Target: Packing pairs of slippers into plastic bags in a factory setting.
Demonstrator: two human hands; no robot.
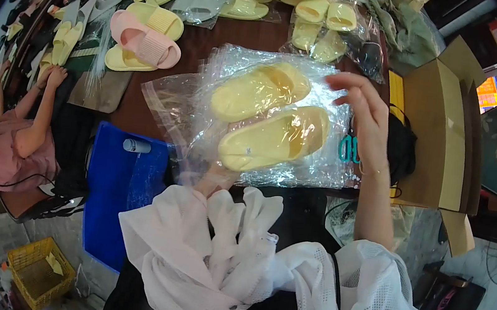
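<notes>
A pair of pale yellow slippers [274, 136] lies in a clear plastic bag, toes toward the lower left. Beneath them is a stack of clear plastic bags [337, 176]. At the near edge of the slippers is my left hand [217, 179]; its fingers are hidden behind the near slipper and the plastic. Raised beside the right end of the pair, my right hand [367, 123] has bent fingers held apart, with nothing visible in them. The wrist is close to some teal loops [348, 149].
Pink slippers [144, 41] rest on yellow ones at the table's left; several bagged pairs line the far side. A blue bin [104, 199] stands at near left, an open cardboard box [432, 141] at right. A co-worker [18, 143] sits left, above a yellow basket [41, 253].
</notes>
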